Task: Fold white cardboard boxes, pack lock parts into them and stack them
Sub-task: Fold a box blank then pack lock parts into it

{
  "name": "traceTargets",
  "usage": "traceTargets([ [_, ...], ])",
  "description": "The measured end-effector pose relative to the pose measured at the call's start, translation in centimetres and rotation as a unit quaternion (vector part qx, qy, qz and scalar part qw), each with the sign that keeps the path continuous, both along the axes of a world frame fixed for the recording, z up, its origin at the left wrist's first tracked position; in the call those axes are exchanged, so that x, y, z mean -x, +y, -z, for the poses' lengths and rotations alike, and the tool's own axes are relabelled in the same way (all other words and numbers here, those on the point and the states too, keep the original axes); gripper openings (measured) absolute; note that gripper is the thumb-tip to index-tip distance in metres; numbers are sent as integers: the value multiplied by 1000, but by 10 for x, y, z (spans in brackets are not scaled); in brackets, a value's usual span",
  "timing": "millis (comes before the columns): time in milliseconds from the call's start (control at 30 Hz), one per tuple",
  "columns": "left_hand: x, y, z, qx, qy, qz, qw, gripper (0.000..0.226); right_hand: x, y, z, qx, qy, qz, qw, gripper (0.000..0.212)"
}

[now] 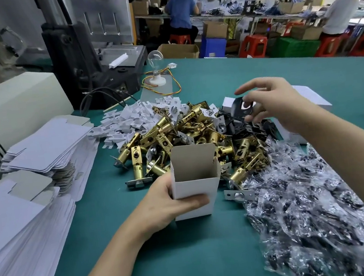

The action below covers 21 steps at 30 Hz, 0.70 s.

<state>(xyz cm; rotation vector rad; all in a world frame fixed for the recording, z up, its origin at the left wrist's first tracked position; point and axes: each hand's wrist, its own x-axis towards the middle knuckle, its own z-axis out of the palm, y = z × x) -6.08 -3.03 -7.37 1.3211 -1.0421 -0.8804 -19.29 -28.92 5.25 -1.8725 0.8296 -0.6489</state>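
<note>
The white cardboard box [195,190] is stood upright on the green desk [191,262], close in, mouth open, top flap raised at the back. It is gripped low down by the left hand [162,206], thumb clamped across the front wall, the other fingers hidden behind it. Nothing can be made out inside.

Across the heap, a dark metal plate [240,106] is pinched between thumb and fingers of the right hand [273,106], index finger lifted clear. Just beneath it lies the pile of dark plates [252,127]. The brass latch bolts [183,135] are heaped right behind the box, the bagged screws [310,202] are spread to the right, and flat box blanks [40,150] are stacked at the left.

The box is judged light and thin-walled, easily crushed or tipped, so a soft hold low on the walls is called for, with the mouth left free. The plate looks stiff, thin and smooth, best taken by its edges. The latch bolts are likely heavy for their size and would be better lifted by the barrel, with the box steadied as they are dropped in.
</note>
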Motion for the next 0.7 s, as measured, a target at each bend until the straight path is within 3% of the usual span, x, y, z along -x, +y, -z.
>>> traceTargets([
  [67,1,1,-1,9,2,-2,1000,42,6,23,-8,-119,-65,-44,990,22],
  [167,2,2,-1,14,-1,-8,1000,44,15,50,-13,-248,-142,-151,946,22],
  [300,3,2,-2,17,2,-20,1000,45,21,75,-13,-288,-174,-279,899,39],
  [433,2,1,-2,22,6,-18,1000,46,17,95,-11,-71,-122,-256,956,27],
  [500,2,1,-1,26,9,-15,1000,47,15,102,-10,47,-100,-231,967,15],
  [600,2,0,0,37,8,-17,999,49,14,105,-13,187,-62,-224,954,5],
  [700,2,0,1,41,4,-21,999,50,12,107,-22,361,32,-229,903,12],
])
